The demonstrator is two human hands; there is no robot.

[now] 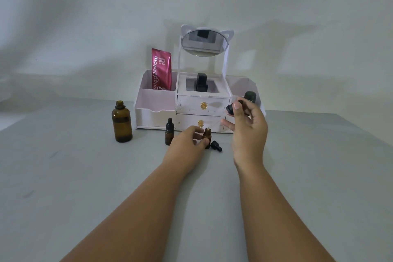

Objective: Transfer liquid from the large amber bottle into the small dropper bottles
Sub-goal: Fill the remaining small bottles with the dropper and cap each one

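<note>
The large amber bottle (121, 123) stands uncapped on the grey table at the left. A small amber dropper bottle (169, 132) with its black cap on stands to its right. My left hand (187, 141) grips a second small amber bottle (207, 134), which is open. My right hand (247, 128) pinches the black bulb of a dropper (231, 108); its thin glass pipette slants down to the mouth of the held bottle. A loose black dropper cap (216, 146) lies on the table just right of that bottle.
A white cosmetic organiser (157, 100) with two gold-knobbed drawers stands behind the bottles. It carries a round mirror (204, 42), a red sachet (161, 69), a black bottle (201, 83) and a dark jar (251, 97). Grey table (85, 176) spreads in front.
</note>
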